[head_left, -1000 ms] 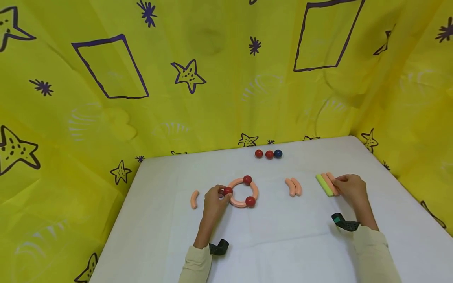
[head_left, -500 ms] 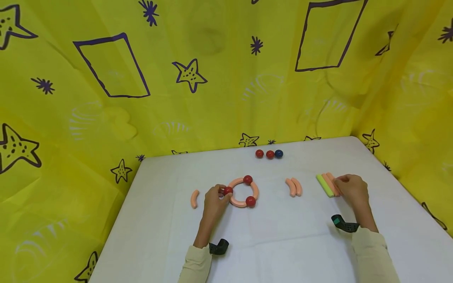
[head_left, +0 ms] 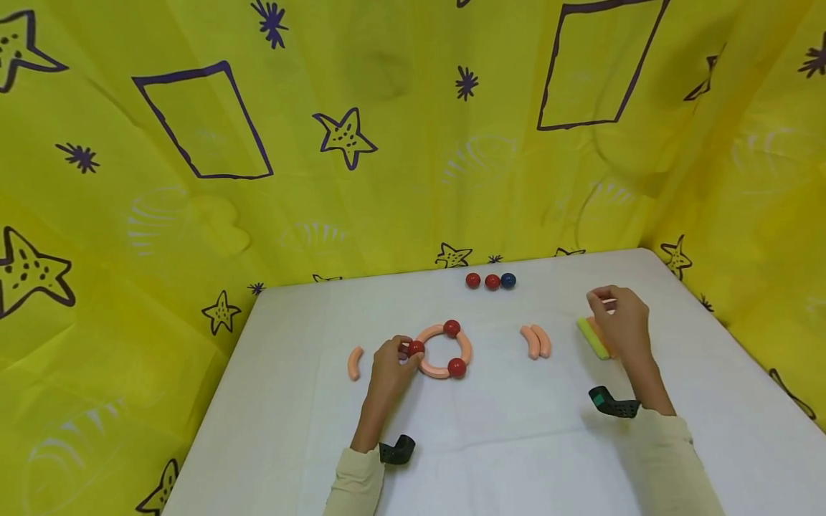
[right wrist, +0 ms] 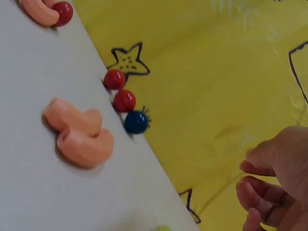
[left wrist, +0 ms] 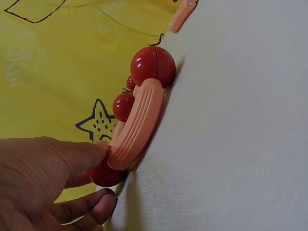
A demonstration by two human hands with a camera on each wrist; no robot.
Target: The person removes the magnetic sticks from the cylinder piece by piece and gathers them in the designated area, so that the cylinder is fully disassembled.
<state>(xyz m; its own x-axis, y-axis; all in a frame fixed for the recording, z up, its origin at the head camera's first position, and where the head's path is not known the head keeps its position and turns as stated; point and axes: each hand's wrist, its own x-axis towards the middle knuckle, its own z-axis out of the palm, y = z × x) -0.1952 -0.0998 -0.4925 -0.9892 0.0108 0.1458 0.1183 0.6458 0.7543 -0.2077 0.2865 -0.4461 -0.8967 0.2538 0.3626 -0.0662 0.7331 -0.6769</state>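
Note:
A ring of curved orange pieces [head_left: 464,347] joined by 3 red balls lies on the white table [head_left: 503,444]. At its left side, my left hand [head_left: 390,369] pinches one red ball [head_left: 416,347] between thumb and fingers. The left wrist view shows the thumb by the end of a grooved curved piece [left wrist: 139,126]. My right hand [head_left: 624,326] is raised over a light green stick [head_left: 592,339] and straight orange sticks [head_left: 603,335], partly hiding the orange ones. In the right wrist view, its loosely bent fingers [right wrist: 260,192] hold nothing.
Two curved orange pieces [head_left: 540,340] lie side by side between the ring and the sticks. A single curved piece [head_left: 354,363] is left of my left hand. Two red balls [head_left: 482,281] and a blue ball [head_left: 508,280] sit near the back edge, before a yellow patterned cloth [head_left: 387,201].
My right hand has let go of the orange stick at the right and moved up and slightly left. The left hand stays on the ring's red ball.

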